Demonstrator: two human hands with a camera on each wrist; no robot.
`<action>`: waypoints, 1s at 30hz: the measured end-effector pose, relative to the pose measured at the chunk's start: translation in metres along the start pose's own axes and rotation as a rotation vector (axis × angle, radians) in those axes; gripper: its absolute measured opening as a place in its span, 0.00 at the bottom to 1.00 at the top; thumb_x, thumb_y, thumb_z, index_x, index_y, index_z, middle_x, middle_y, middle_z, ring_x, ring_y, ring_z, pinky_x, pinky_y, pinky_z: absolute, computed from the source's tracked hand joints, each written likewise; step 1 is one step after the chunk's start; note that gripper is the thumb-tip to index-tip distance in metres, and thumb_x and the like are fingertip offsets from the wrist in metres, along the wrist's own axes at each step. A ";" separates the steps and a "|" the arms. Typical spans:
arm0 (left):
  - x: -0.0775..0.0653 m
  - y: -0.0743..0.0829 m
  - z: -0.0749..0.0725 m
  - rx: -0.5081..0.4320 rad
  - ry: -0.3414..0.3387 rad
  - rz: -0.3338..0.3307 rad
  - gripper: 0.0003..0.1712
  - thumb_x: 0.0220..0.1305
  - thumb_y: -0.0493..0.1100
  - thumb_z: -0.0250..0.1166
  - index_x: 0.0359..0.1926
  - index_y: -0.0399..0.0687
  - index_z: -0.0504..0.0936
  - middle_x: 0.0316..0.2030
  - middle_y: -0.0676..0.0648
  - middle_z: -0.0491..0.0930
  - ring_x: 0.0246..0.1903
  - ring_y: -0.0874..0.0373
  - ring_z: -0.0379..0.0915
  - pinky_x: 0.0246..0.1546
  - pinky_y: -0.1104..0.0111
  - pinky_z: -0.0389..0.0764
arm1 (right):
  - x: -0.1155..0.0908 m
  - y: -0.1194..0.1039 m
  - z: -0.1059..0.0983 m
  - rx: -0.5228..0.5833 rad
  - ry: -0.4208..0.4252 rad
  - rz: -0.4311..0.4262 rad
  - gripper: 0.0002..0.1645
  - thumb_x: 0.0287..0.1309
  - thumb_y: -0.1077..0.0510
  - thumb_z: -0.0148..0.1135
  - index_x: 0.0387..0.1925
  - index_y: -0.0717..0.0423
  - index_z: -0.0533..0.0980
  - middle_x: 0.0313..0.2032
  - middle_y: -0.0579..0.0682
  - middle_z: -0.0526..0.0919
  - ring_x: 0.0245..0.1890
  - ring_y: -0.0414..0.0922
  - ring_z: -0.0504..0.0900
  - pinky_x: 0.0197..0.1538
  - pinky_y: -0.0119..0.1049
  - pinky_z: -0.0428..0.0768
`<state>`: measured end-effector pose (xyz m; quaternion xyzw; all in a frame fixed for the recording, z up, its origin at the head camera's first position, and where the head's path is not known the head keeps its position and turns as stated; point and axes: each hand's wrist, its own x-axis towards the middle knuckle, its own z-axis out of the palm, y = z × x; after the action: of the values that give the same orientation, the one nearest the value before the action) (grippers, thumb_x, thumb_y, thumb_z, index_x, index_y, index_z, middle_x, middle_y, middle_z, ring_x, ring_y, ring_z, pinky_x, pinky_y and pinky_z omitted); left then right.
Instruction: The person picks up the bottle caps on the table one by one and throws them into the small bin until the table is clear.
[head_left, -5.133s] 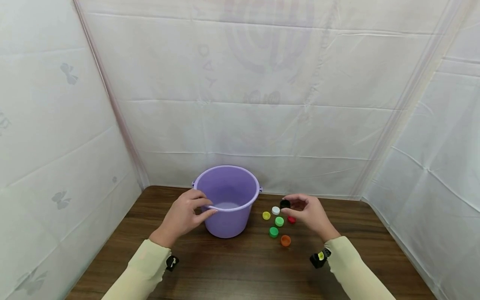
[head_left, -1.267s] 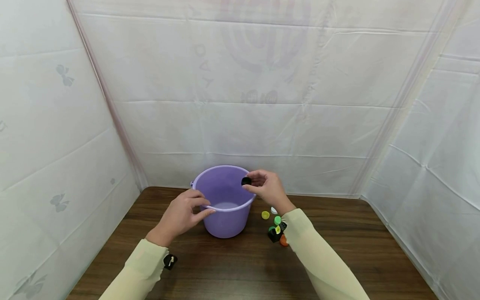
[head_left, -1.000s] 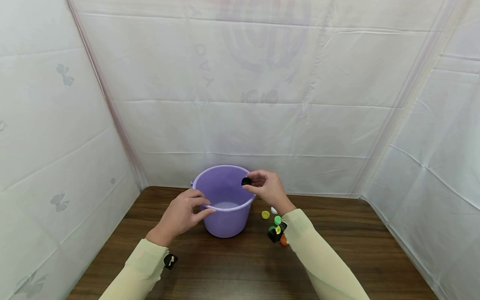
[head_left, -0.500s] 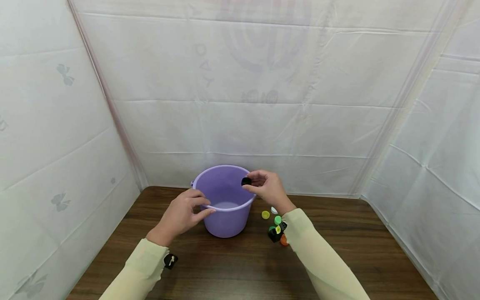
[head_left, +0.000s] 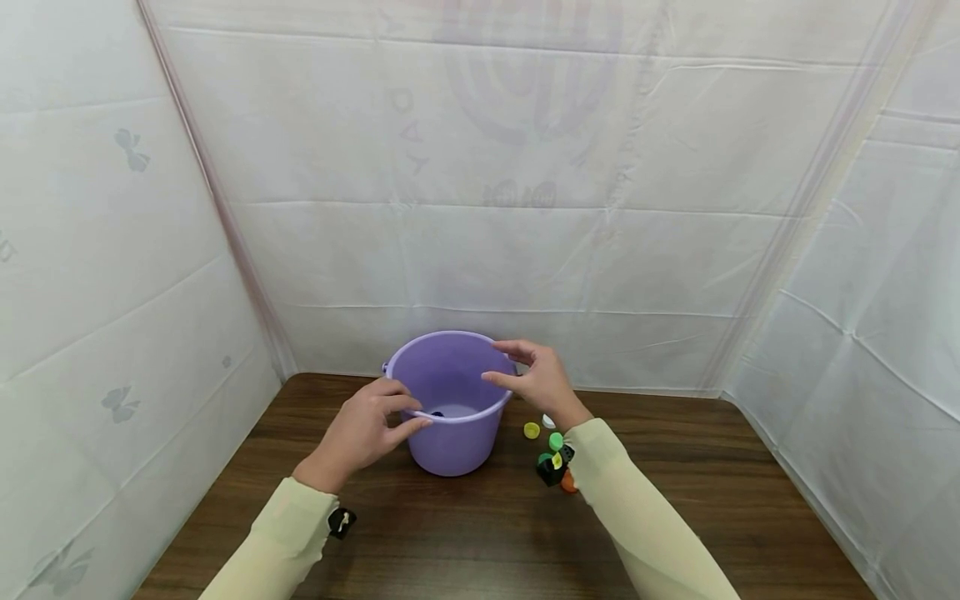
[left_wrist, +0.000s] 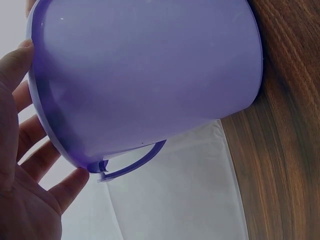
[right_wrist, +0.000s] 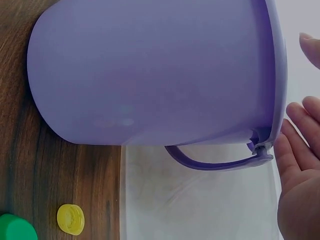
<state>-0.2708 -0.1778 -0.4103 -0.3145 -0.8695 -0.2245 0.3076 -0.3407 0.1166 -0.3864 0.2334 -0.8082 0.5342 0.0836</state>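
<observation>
A purple bucket (head_left: 453,446) stands upright on the wooden table. My left hand (head_left: 366,425) pinches its near-left rim between thumb and fingers; the left wrist view shows the fingers along the rim (left_wrist: 37,95). Over the right side of the opening is my right hand (head_left: 542,379), thumb and fingers spread apart with nothing between them. Just a dark bit of the black bottle cap (head_left: 437,414) shows on the bucket's floor, the near rim hiding the rest. In the right wrist view the fingers are beside the rim, close to the handle (right_wrist: 215,164).
Right of the bucket lie a yellow cap (head_left: 532,431), a white cap (head_left: 548,422), a light green cap (head_left: 556,442), a darker green cap (right_wrist: 16,228) and an orange cap (head_left: 569,482). My right forearm and wrist camera cover part of this group. White sheeting (head_left: 600,250) encloses the table.
The right hand carried the black cap from the table to above the bucket, paused, then let go. That cap now lies inside. The left hand has stayed on the rim.
</observation>
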 end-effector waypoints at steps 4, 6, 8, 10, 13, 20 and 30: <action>0.000 0.000 0.000 -0.003 0.001 0.002 0.11 0.54 0.53 0.80 0.32 0.54 0.91 0.33 0.58 0.82 0.35 0.64 0.77 0.37 0.66 0.83 | -0.001 0.001 -0.001 0.017 0.003 0.004 0.32 0.52 0.47 0.80 0.58 0.49 0.82 0.62 0.57 0.82 0.65 0.60 0.78 0.67 0.56 0.77; 0.000 0.000 0.000 -0.003 0.002 0.004 0.11 0.54 0.53 0.80 0.32 0.54 0.91 0.33 0.58 0.82 0.35 0.64 0.77 0.37 0.66 0.82 | -0.002 0.002 -0.002 0.032 0.007 0.006 0.31 0.53 0.48 0.80 0.58 0.49 0.82 0.61 0.57 0.82 0.65 0.60 0.78 0.66 0.56 0.77; 0.000 0.000 0.000 -0.003 0.004 0.002 0.11 0.53 0.53 0.80 0.32 0.54 0.91 0.33 0.58 0.82 0.35 0.64 0.77 0.37 0.66 0.82 | -0.003 0.003 -0.004 0.051 0.009 0.013 0.31 0.52 0.48 0.80 0.58 0.51 0.82 0.61 0.57 0.82 0.65 0.59 0.79 0.65 0.56 0.78; 0.000 0.000 0.000 -0.002 0.004 0.000 0.11 0.54 0.53 0.80 0.32 0.54 0.91 0.33 0.58 0.82 0.35 0.64 0.77 0.37 0.66 0.82 | -0.005 0.006 -0.006 0.067 0.011 0.024 0.33 0.52 0.47 0.81 0.58 0.52 0.82 0.61 0.57 0.83 0.65 0.57 0.79 0.65 0.56 0.79; 0.000 0.000 0.000 -0.002 0.004 -0.002 0.11 0.54 0.53 0.80 0.32 0.54 0.91 0.33 0.58 0.82 0.35 0.64 0.77 0.37 0.66 0.83 | -0.008 0.011 -0.009 0.080 0.014 0.036 0.36 0.51 0.45 0.81 0.59 0.55 0.81 0.61 0.56 0.83 0.64 0.54 0.80 0.64 0.55 0.79; 0.000 0.002 0.000 0.003 0.005 -0.003 0.11 0.54 0.53 0.80 0.32 0.54 0.91 0.33 0.58 0.83 0.36 0.64 0.77 0.37 0.67 0.83 | -0.020 0.025 -0.019 0.029 0.050 0.030 0.35 0.50 0.46 0.82 0.58 0.54 0.82 0.59 0.51 0.85 0.63 0.52 0.81 0.67 0.52 0.77; -0.003 0.003 0.000 0.012 0.010 -0.009 0.11 0.53 0.54 0.80 0.32 0.56 0.91 0.33 0.59 0.82 0.36 0.65 0.77 0.37 0.67 0.82 | -0.046 0.046 -0.031 -0.025 0.087 0.017 0.29 0.52 0.48 0.81 0.56 0.48 0.83 0.57 0.54 0.85 0.60 0.53 0.83 0.64 0.56 0.79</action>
<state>-0.2670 -0.1770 -0.4114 -0.3074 -0.8708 -0.2222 0.3129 -0.3248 0.1727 -0.4288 0.2019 -0.8124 0.5344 0.1168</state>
